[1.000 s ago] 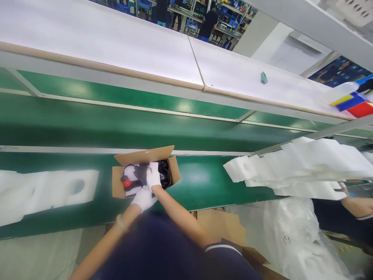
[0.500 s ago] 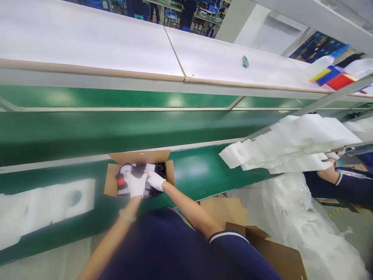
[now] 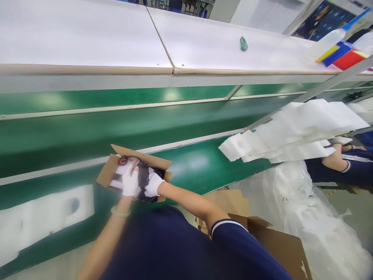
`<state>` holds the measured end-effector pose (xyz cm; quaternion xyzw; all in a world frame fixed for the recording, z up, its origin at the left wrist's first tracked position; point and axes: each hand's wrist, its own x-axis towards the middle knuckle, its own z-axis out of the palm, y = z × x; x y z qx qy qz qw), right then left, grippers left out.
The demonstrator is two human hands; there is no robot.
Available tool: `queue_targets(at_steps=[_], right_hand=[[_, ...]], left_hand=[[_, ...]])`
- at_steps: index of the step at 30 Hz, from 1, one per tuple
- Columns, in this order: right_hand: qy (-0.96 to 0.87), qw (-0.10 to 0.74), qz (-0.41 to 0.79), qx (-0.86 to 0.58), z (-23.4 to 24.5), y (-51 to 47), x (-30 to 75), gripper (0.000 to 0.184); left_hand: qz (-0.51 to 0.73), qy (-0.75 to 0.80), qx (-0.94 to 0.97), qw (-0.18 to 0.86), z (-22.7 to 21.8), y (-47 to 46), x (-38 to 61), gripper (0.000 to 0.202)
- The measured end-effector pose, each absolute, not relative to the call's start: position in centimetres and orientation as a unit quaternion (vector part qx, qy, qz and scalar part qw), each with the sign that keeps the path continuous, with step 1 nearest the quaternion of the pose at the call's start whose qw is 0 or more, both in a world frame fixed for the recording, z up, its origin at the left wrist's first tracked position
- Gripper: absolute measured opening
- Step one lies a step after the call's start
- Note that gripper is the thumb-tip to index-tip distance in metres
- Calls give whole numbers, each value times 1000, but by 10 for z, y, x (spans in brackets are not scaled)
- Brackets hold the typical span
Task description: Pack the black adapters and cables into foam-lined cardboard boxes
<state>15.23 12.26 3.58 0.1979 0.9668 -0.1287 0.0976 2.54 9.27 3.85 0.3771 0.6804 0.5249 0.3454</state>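
Carton (image 3: 157, 160) with black bundle (image 3: 159, 172) already inside, flaps (image 3: 106, 170) not yet folded; dark part (image 3: 143, 175) between left hand (image 3: 130, 182) and right hand (image 3: 153, 185), both grips impossible to tell.

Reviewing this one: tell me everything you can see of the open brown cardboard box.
The open brown cardboard box sits askew on the glossy green work surface. Its long far flap is raised, its left end flap splayed outward, and part of a right end flap shows. Inside are a round red-and-black part, white material and a dark item. The white-gloved left hand and white-gloved right hand reach in, hiding part of its near side; whether either touches cardboard is unclear.
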Motion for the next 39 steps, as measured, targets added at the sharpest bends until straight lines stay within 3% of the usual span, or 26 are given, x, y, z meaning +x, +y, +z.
queue_targets(at_steps=[4, 10, 16, 22, 27, 31, 34, 36, 39], right_hand=[[974, 67, -105, 191, 23, 117, 141, 37], [956, 170, -159, 180, 32, 121, 133, 39], [943, 231, -127, 204, 52, 122, 122, 51], [919, 282, -149, 233, 59, 106, 152, 56], [917, 197, -168, 302, 58, 90, 189, 54], [889, 213, -183, 362, 61, 73, 196, 56], [872, 215, -177, 403, 75, 66, 195, 35], [891, 148, -154, 401, 85, 70, 196, 28], [939, 5, -88, 334, 87, 92, 197, 28]], left_hand=[[449, 689, 460, 333, 49, 110, 15, 63], [216, 719, 566, 341, 76, 116, 5, 94], [194, 665, 649, 316, 83, 122, -2, 60], [44, 595, 745, 296, 62, 123, 8, 61], [-15, 517, 817, 254, 55, 127, 35, 60], [2, 451, 854, 260, 52, 136, 55, 64], [49, 439, 836, 325, 48, 136, 58, 64], [78, 474, 805, 347, 48, 130, 49, 57], [78, 542, 786, 286, 56, 113, 22, 43]])
